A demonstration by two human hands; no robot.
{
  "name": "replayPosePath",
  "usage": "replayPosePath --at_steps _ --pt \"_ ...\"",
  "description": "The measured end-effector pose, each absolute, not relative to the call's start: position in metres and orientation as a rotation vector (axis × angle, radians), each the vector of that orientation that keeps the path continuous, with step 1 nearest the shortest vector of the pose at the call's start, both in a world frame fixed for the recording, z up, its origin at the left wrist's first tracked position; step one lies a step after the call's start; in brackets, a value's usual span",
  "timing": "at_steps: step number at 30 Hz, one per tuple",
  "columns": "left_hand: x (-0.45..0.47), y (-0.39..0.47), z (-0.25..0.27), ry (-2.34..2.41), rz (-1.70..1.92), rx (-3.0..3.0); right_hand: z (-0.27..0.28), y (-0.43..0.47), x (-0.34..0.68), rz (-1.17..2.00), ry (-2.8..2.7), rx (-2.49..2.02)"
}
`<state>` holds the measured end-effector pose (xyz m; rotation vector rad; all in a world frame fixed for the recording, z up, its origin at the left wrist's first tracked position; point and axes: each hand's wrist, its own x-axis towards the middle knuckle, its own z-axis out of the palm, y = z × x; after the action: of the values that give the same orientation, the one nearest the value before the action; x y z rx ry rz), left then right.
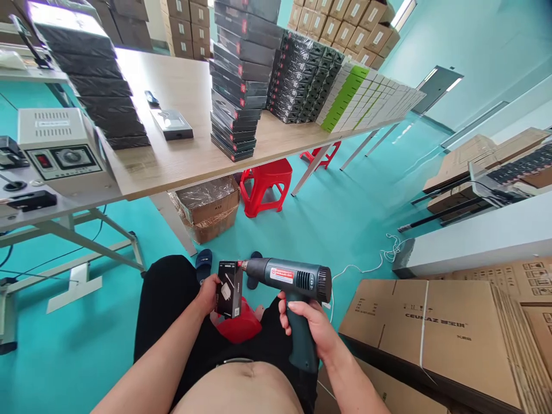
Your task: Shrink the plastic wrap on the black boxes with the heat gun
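Observation:
In front of my lap, my left hand (209, 293) grips a small black charger box (227, 292) by its left edge; a white charger and cable are printed on its face. My right hand (308, 319) is wrapped round the handle of a dark green heat gun (299, 279). The gun's nozzle points left, at the upper right edge of the box; whether it touches cannot be made out. Above them on the wooden table (172, 167) rises a tall stack of black boxes (241, 80), with another wrapped stack (92, 80) further left.
A beige control machine (64, 146) stands at the left. Below the table are an open carton (211, 207) and a red stool (269, 181). Green-and-white boxes (345, 98) line the table's far side. Flattened cartons (431, 328) lie at my right, near a white cord (366, 267).

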<state>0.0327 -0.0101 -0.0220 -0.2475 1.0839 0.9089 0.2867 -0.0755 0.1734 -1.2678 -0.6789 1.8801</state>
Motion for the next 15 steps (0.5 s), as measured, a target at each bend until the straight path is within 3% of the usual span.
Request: replayPosePath --at_steps 15 --pt "0.032 -0.011 -0.029 1.102 0.901 -0.148 0.177 -0.057 0.288 1.854 -0.701 -1.356"
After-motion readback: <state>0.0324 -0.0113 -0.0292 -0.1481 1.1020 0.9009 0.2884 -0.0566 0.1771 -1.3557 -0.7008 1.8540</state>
